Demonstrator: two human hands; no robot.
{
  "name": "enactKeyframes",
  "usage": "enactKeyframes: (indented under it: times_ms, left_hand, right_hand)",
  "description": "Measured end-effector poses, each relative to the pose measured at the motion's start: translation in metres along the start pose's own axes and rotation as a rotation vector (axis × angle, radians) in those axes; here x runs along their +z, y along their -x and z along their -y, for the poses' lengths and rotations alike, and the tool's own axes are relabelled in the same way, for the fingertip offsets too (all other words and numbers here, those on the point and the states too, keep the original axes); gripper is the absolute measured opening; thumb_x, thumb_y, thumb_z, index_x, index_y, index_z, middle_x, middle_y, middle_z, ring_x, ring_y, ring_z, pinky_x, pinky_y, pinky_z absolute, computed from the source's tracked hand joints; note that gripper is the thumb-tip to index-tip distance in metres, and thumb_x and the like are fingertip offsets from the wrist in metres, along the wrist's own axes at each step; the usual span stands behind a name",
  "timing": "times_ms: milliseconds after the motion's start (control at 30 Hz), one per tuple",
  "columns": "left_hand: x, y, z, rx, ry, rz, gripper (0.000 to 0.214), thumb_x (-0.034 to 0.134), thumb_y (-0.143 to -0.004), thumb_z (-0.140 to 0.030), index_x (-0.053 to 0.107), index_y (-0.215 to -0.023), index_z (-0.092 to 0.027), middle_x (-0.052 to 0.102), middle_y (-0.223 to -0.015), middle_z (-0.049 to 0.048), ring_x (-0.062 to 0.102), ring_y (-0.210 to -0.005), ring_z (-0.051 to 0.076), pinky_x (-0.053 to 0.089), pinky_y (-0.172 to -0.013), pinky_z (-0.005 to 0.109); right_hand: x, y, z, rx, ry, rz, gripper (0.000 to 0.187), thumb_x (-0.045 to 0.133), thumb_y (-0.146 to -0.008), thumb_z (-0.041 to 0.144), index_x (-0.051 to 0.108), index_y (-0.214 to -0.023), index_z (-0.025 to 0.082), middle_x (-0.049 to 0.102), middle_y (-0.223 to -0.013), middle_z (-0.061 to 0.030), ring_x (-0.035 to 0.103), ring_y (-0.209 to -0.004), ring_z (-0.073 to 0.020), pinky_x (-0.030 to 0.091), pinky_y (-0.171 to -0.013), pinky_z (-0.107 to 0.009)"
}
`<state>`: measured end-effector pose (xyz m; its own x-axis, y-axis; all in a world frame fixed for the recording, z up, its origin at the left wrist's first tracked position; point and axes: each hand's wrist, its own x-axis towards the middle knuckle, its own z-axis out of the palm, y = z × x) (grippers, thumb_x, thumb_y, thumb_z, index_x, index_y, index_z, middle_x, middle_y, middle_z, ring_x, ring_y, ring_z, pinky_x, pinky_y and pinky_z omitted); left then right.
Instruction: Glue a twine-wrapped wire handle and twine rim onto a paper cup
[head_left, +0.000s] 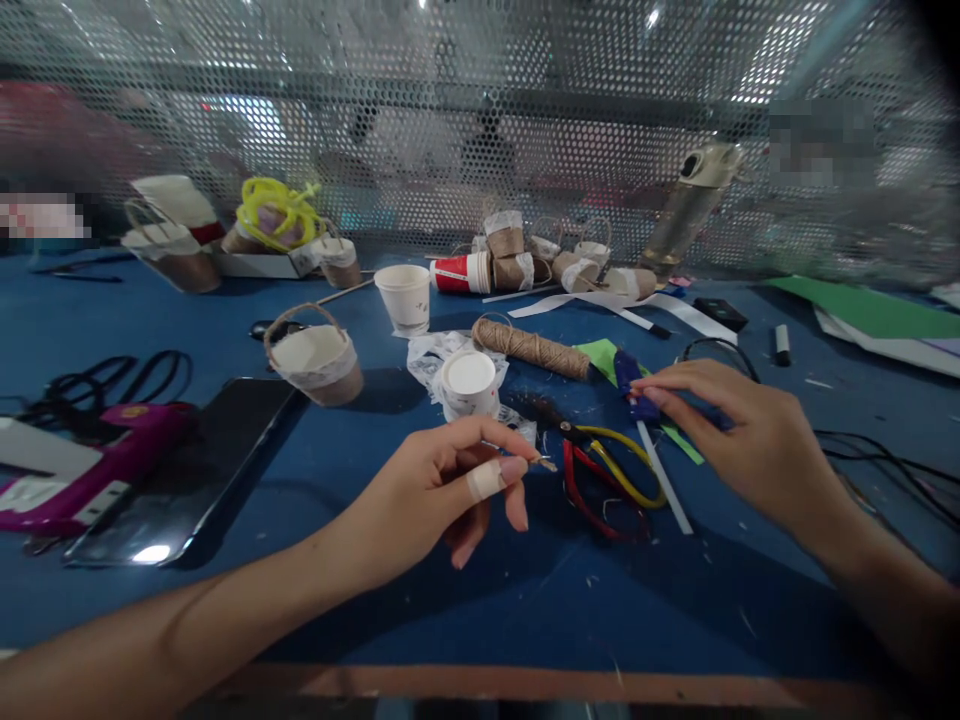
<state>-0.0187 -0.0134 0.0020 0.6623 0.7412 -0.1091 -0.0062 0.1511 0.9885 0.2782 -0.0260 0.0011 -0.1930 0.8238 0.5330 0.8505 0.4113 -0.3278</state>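
Note:
My left hand [465, 480], with white tape round one finger, pinches a short brown bit that looks like twine [545, 463]. Thumb and fingertips of my right hand [720, 415] are pressed together over a blue glue gun [628, 375]; whether they grip it or a small bit in front of it is unclear. From the gun a white glue stick [666, 480] points towards me. Red-and-yellow-handled scissors [611, 470] lie between my hands. An upside-down paper cup [470, 382] stands on crumpled white lace [427, 360], just beyond my left hand. Behind it lies a twine spool [532, 345].
At left are a twine-handled basket [322, 365], a phone [199, 470] and a magenta glue gun [135, 450]. Small baskets [517, 255], red cups [459, 273] and a bottle [690, 205] line the mesh screen [480, 130]. Cables [885, 455] run at right.

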Motion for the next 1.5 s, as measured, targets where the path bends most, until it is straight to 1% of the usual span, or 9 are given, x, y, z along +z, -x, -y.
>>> enactKeyframes:
  times_ms: [300,500,600,767,1033,1200,1300,1367,1500]
  left_hand:
    - [0.002,0.001,0.003,0.022,0.028,0.017,0.012,0.059,-0.097,-0.028,0.063,-0.101,-0.017,0.071,-0.07,-0.0012,0.052,-0.036,0.001,0.038,-0.036,0.009]
    - [0.002,0.002,0.001,0.045,0.052,0.003,0.012,0.058,-0.097,-0.027,0.063,-0.1,-0.017,0.071,-0.07,-0.0005,0.051,-0.034,0.002,0.038,-0.035,0.01]
    - [0.002,0.001,0.002,0.046,0.086,0.008,0.011,0.058,-0.097,-0.027,0.063,-0.1,-0.018,0.071,-0.069,-0.0013,0.051,-0.033,0.002,0.037,-0.034,0.009]
    - [0.003,-0.001,0.001,0.035,0.08,-0.038,0.01,0.058,-0.097,-0.026,0.062,-0.099,-0.018,0.071,-0.068,-0.0019,0.05,-0.033,0.001,0.038,-0.035,0.008]
    - [0.004,-0.001,0.004,0.019,0.098,0.007,0.013,0.06,-0.096,-0.028,0.062,-0.099,-0.016,0.07,-0.067,-0.0007,0.05,-0.033,0.002,0.038,-0.033,0.009]
    - [0.002,-0.002,0.005,0.023,0.093,0.015,0.014,0.061,-0.096,-0.029,0.062,-0.1,-0.016,0.071,-0.069,0.0004,0.05,-0.032,0.003,0.036,-0.033,0.011]
    - [0.002,-0.002,0.004,0.017,0.095,-0.005,0.013,0.06,-0.096,-0.028,0.062,-0.099,-0.015,0.071,-0.068,0.0006,0.049,-0.031,0.003,0.035,-0.033,0.011]
    - [0.002,-0.002,0.004,0.013,0.093,-0.002,0.013,0.059,-0.096,-0.028,0.062,-0.099,-0.015,0.071,-0.068,0.0005,0.049,-0.032,0.003,0.036,-0.033,0.011]
    - [0.003,-0.001,0.003,0.005,0.097,-0.008,0.012,0.059,-0.096,-0.027,0.063,-0.098,-0.015,0.071,-0.068,0.0001,0.05,-0.033,0.003,0.038,-0.034,0.011]
  right_hand:
    - [0.012,-0.007,0.055,-0.336,-0.279,0.049,0.009,0.065,-0.092,0.017,0.072,-0.091,0.022,0.078,-0.083,-0.001,0.072,-0.078,-0.0191,0.054,-0.075,-0.033]
    - [0.031,-0.007,0.063,-0.259,-0.459,0.048,0.007,0.067,-0.091,0.019,0.07,-0.085,0.021,0.075,-0.079,-0.0017,0.07,-0.073,-0.0167,0.054,-0.067,-0.029]
    - [0.034,-0.001,0.062,-0.294,-0.382,0.039,0.012,0.059,-0.095,0.016,0.07,-0.092,0.021,0.077,-0.086,-0.003,0.072,-0.079,-0.0165,0.055,-0.071,-0.028]
    - [0.028,0.005,0.059,-0.475,-0.263,-0.181,0.014,0.068,-0.087,0.01,0.068,-0.096,0.021,0.075,-0.082,-0.0041,0.07,-0.074,-0.0175,0.055,-0.069,-0.03]
    - [0.023,0.004,0.065,-0.618,-0.091,-0.08,0.014,0.063,-0.091,0.015,0.072,-0.096,0.025,0.069,-0.069,0.0026,0.059,-0.057,-0.0125,0.046,-0.053,-0.028]
    - [0.022,0.016,0.055,-0.525,-0.261,-0.213,0.031,0.062,-0.089,0.009,0.069,-0.113,0.027,0.068,-0.081,-0.0006,0.065,-0.068,-0.0162,0.055,-0.061,-0.031]
    - [0.021,0.016,0.053,-0.308,-0.302,-0.396,0.03,0.064,-0.087,0.007,0.072,-0.104,0.03,0.065,-0.083,-0.0016,0.065,-0.071,-0.0177,0.056,-0.064,-0.034]
    - [0.024,0.011,0.054,-0.125,-0.389,-0.511,0.021,0.062,-0.09,0.013,0.073,-0.095,0.03,0.062,-0.087,-0.0029,0.061,-0.066,-0.0164,0.052,-0.053,-0.032]
    - [0.031,-0.002,0.049,0.164,-0.682,-0.537,0.013,0.06,-0.094,0.028,0.071,-0.088,0.025,0.057,-0.085,-0.0027,0.051,-0.052,-0.0108,0.036,-0.036,-0.025]
